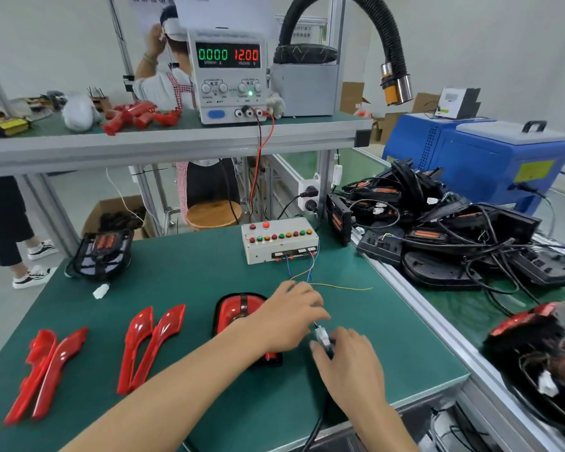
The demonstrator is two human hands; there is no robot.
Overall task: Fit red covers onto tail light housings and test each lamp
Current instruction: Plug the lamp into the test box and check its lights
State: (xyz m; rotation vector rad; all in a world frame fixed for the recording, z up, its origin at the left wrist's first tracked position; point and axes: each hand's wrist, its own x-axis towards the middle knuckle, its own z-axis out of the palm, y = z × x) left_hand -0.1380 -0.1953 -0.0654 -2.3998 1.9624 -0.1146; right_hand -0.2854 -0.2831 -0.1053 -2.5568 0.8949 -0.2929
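A tail light with its red cover fitted (238, 313) lies on the green mat in front of me, partly hidden under my left forearm. My left hand (291, 316) reaches over it and pinches the thin coloured wires (307, 275) that run from the white test box (279, 239). My right hand (346, 360) grips the lamp's white connector (322, 336), whose black cable drops off the front edge. The two hands meet at the connector. An uncovered black housing (103, 254) sits at the mat's far left. Loose red covers (150, 344) lie in pairs to the left.
A power supply (230, 76) on the upper shelf reads 0.000 A and 12.00 V. A heap of black housings with cables (437, 230) fills the conveyor on the right, with finished lamps (535, 347) nearer. More red parts (134, 117) lie on the shelf. A person stands behind the bench.
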